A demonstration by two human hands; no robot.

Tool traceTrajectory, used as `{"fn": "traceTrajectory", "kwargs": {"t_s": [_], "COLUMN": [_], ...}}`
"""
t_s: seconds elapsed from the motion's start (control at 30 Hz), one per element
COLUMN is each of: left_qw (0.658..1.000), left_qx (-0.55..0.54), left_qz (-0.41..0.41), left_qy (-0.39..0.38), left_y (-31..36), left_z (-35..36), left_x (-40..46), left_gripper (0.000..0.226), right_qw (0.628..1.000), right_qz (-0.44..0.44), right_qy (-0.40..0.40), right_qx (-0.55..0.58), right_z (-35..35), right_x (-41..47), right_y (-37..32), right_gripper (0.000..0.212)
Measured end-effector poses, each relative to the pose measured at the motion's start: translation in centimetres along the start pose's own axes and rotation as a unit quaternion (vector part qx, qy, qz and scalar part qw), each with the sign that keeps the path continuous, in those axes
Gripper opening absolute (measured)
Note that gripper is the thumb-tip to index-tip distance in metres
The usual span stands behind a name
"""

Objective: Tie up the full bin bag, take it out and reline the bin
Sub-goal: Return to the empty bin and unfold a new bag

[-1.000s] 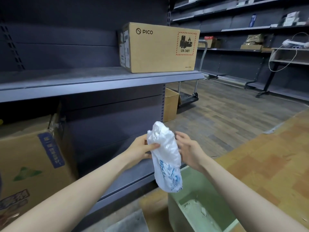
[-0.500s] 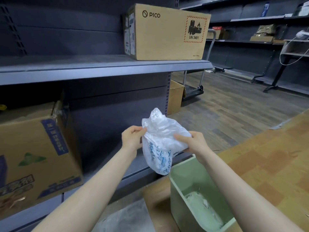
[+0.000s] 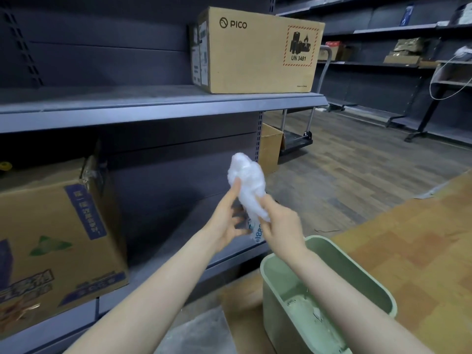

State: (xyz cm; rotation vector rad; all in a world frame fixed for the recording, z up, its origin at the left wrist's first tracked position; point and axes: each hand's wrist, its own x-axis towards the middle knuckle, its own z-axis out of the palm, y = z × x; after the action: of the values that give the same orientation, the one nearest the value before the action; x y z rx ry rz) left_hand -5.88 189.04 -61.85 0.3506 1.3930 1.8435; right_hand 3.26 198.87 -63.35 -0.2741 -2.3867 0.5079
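A crumpled white plastic bag with blue print is held up in front of me, above and left of the bin. My left hand grips its left side with the thumb pressed on the plastic. My right hand clasps its lower right part, index finger along the bag. The pale green bin stands on the floor at the lower right, unlined, with white residue on its bottom. My right forearm crosses over its opening.
A grey metal shelf runs along the left with a PICO cardboard box on it. A large printed cardboard box sits on the lower shelf. A trolley and small box stand behind. More shelving lines the right wall.
The bag has been gathered from a spread shape into a narrower bunch. Both hands have come closer together on it, and the view has dropped slightly toward the bin.
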Motion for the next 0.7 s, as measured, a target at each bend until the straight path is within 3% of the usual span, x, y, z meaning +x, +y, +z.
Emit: {"fn": "traceTrajectory", "kwargs": {"t_s": [0.07,0.13,0.17,0.23,0.3,0.4,0.47,0.53,0.63,0.7], "left_qw": [0.999,0.995,0.992,0.986,0.979,0.966,0.959,0.951,0.955,0.958], "left_qx": [0.005,0.02,0.034,0.081,0.145,0.232,0.262,0.292,0.28,0.273], "left_qz": [0.046,0.082,0.084,0.076,0.082,0.102,0.103,0.092,0.077,0.073], "left_qy": [-0.009,0.053,0.085,0.124,0.117,0.049,0.001,-0.032,-0.055,-0.048], "left_y": [-0.6,-1.0,-1.1,-1.2,-1.2,-1.0,-0.9,-0.8,-0.1,0.5], "left_z": [-0.2,-1.0,-1.4,-1.9,-2.0,-1.9,-2.1,-2.5,-3.5,-4.1], "left_x": [0.7,1.4,1.5,1.5,1.3,0.9,0.6,0.4,0.2,0.2], "left_gripper": [0.063,0.039,0.026,0.002,0.012,0.016,0.011,0.015,0.011,0.013], "right_qw": [0.993,0.986,0.987,0.993,0.991,0.965,0.937,0.928,0.923,0.914], "right_qz": [-0.044,-0.038,-0.019,0.005,0.038,0.103,0.142,0.196,0.256,0.26], "right_qy": [-0.108,-0.157,-0.138,-0.019,0.038,-0.066,-0.103,-0.088,-0.05,-0.021], "right_qx": [0.015,0.052,0.081,0.115,0.123,0.234,0.301,0.303,0.283,0.311], "right_z": [1.0,1.6,1.7,1.8,1.9,1.6,1.4,0.9,-0.1,-0.9], "right_x": [-0.7,-1.2,-1.3,-1.2,-0.7,-0.2,0.0,0.4,1.0,1.3], "right_y": [-0.4,-0.2,-0.1,0.3,0.8,0.9,1.1,1.3,1.7,2.4], "right_gripper": [0.039,0.054,0.054,0.038,0.034,0.068,0.079,0.068,0.028,0.02]}}
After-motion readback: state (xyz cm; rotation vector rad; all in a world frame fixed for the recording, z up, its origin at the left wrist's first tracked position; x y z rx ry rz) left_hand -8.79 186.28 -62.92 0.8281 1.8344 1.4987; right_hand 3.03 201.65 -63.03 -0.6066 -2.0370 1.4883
